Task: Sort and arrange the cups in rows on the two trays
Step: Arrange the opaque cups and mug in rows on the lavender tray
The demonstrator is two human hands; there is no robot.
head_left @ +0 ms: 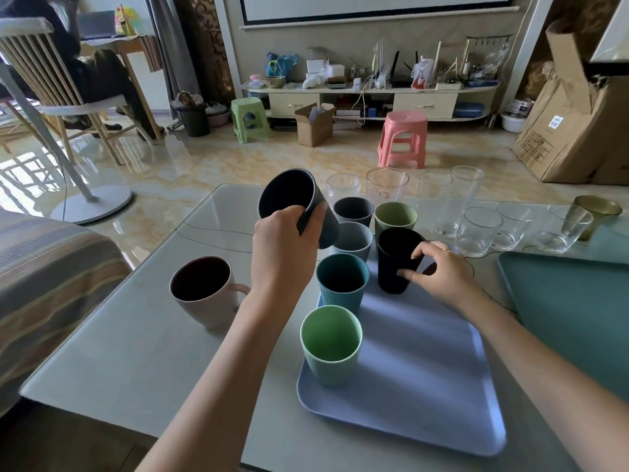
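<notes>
My left hand (pixel 282 240) grips a dark grey cup (pixel 292 199), tilted in the air above the table with its mouth toward me. My right hand (pixel 439 270) holds a dark navy cup (pixel 396 264) standing upright on the lilac tray (pixel 425 386). Along the tray's left side stand a light green cup (pixel 330 345), a teal cup (pixel 342 282) and a pale grey-blue cup (pixel 354 240). Behind them are a grey cup (pixel 354 211) and an olive green cup (pixel 394 216). A teal tray (pixel 571 301) lies at the right.
A pink mug (pixel 204 291) stands on the table left of the lilac tray. Several clear glasses (pixel 476 229) are grouped at the table's far side, with a gold-rimmed cup (pixel 597 207) at the far right. A striped sofa (pixel 41 284) borders the table's left edge.
</notes>
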